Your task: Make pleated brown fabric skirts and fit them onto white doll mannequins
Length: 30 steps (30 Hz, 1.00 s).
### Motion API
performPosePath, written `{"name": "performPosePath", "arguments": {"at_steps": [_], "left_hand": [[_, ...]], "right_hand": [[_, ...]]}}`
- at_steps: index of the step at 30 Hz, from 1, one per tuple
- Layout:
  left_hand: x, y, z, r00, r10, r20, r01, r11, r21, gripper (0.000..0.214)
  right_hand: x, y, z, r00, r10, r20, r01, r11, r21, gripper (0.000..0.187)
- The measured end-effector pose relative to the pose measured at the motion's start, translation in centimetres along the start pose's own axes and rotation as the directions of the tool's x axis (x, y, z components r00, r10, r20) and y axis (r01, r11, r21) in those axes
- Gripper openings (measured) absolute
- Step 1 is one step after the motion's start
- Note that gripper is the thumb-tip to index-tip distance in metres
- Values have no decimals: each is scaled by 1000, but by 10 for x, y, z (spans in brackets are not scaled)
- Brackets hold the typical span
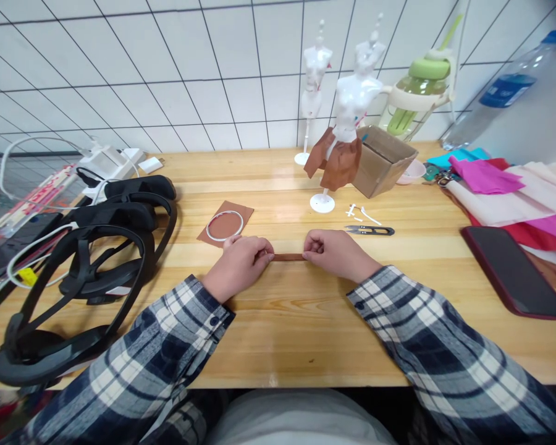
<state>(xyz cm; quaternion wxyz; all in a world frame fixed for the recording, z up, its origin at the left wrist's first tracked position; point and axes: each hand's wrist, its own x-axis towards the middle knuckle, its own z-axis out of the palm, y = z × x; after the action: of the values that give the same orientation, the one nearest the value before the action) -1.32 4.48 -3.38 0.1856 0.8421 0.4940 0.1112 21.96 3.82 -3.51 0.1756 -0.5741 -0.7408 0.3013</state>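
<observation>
A narrow strip of brown fabric (288, 257) stretches between my two hands, low over the wooden table. Its left end is pinched by my left hand (242, 262), thumb against fingers. At the other end my right hand (336, 252) pinches it the same way. Beyond my left hand lies a brown fabric square (239, 213) with a thin white ring (224, 226) on it. Small black thread snips (370, 230) and several white plastic bits (362, 214) rest past my right hand. Farther back stands a small white mannequin (356, 102) with brown fabric (341, 164) around its hips.
Black headsets (115, 247) with cables crowd the left side. At the back are a second mannequin (313, 80), a cardboard box (383, 162), a green-lidded bottle (414, 93) and a water bottle (500, 93). A phone (514, 271) and coloured fabrics (532, 185) lie at the right.
</observation>
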Motion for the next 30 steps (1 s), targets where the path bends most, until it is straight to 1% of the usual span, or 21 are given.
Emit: {"name": "performPosePath", "arguments": {"at_steps": [5, 7, 9, 11, 13, 15, 17, 19, 21, 24, 26, 28, 30], "left_hand": [[-1, 1, 2, 999, -25, -48, 27, 999, 46, 11], [0, 1, 4, 997, -38, -60, 40, 998, 40, 9], [-1, 1, 4, 995, -37, -89, 40, 999, 34, 13], [-1, 3, 4, 992, 5, -124, 3, 998, 64, 14], [-2, 6, 3, 988, 75, -137, -56, 989, 137, 11], [-4, 10, 1, 984, 134, -117, -108, 973, 204, 20], [-6, 12, -2, 982, 162, -94, -136, 962, 235, 24], [-7, 12, -5, 982, 176, -70, -156, 960, 231, 24], [-7, 9, -8, 983, 178, -53, -163, 965, 204, 19], [-5, 4, -10, 985, 166, -41, -158, 975, 158, 15], [-4, 1, -10, 986, 160, -39, -152, 977, 146, 15], [-3, -1, -10, 986, 158, -44, -150, 977, 149, 18], [-3, -2, -9, 986, 158, -55, -148, 976, 157, 20]], "right_hand": [[3, 1, -1, 1000, -1, 15, 1, 1000, -2, 3], [3, -1, 0, 1000, 13, 0, -13, 1000, -28, 3], [3, -4, 0, 1000, 16, -7, -16, 998, -60, 3], [3, -6, 0, 1000, 7, 0, -7, 997, -82, 3], [3, -6, 0, 1000, -6, 4, 6, 994, -105, 2], [4, -2, -1, 1000, -15, -9, 14, 993, -121, 4], [3, 5, -4, 999, -31, -28, 29, 995, -90, 7], [2, 13, -6, 997, -67, -49, 66, 998, -21, 9], [0, 18, -7, 988, -141, -66, 144, 989, 30, 13], [-2, 19, -4, 957, -286, -48, 287, 958, 4, 23], [-3, 16, -2, 948, -316, -26, 314, 947, -70, 21], [-3, 12, 0, 951, -309, -16, 305, 944, -126, 16], [-4, 10, 0, 951, -309, -19, 304, 943, -138, 19]]}}
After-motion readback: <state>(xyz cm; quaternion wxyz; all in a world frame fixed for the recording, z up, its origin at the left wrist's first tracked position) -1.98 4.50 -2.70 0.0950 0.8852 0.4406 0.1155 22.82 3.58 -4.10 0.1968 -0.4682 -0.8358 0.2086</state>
